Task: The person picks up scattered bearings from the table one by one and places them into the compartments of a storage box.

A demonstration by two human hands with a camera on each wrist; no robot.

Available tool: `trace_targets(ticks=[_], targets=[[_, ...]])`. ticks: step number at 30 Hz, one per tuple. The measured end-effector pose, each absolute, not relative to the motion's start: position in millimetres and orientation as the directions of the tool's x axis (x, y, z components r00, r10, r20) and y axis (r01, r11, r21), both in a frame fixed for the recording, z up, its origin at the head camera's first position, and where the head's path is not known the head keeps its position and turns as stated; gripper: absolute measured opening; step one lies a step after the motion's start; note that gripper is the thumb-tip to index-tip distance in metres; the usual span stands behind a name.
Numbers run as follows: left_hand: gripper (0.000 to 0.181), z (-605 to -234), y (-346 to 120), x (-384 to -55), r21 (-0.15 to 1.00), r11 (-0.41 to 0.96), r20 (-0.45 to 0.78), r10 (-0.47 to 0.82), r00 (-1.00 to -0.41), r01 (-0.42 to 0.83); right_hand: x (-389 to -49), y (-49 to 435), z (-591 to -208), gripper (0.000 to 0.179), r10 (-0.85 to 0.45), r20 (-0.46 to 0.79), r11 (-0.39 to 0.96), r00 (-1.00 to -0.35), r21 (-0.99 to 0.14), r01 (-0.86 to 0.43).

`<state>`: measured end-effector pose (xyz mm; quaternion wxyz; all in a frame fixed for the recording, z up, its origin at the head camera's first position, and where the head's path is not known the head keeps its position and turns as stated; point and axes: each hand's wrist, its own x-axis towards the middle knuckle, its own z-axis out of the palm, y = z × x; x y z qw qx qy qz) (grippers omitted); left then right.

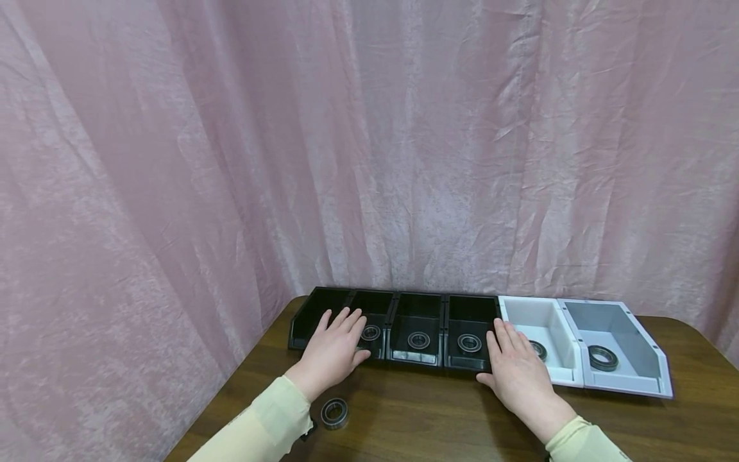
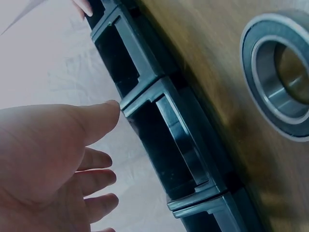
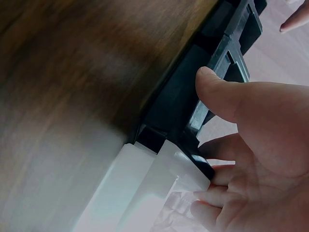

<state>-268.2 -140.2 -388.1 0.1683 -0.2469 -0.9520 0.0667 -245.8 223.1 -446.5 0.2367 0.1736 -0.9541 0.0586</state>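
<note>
My left hand [image 1: 333, 351], fingers extended and spread, is over the front of the leftmost black bins and holds nothing. Below it, a ball bearing [image 1: 334, 413] lies on the table; the left wrist view shows this bearing [image 2: 277, 72] large at the right. My right hand [image 1: 516, 369], also with straight fingers and nothing in it, is at the seam between the last black bin [image 1: 470, 311] and the white bin [image 1: 534, 314]. In the right wrist view its thumb [image 3: 217, 92] is by the black bin's front rim; whether it touches, I cannot tell.
Bearings lie in the black bins, such as one bearing [image 1: 418, 341] in the middle. The white bin's bearing [image 1: 538, 350] is partly behind my right hand. A grey bin [image 1: 623, 333] at the right end holds another bearing [image 1: 603, 358]. A pink curtain [image 1: 404, 160] hangs behind the wooden table [image 1: 416, 410].
</note>
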Motion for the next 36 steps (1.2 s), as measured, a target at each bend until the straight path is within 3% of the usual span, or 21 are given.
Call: trace_targets(ticks=[17,36], targets=[[0.069,-394.2,-146.9,-239.3,-0.17,0.86,0.281,0.51,-0.813,0.481,-246.5,223.5,-446.4,0.081,-0.3,0.463,0.934,-0.834,-0.035,-0.356],[0.069,-408.9,-160.4,-213.6,-0.201,0.836,0.216,0.546,-0.81,0.51,-246.2,223.8,-446.4,0.08,-0.295,0.456,0.934,-0.84,-0.046,-0.354]])
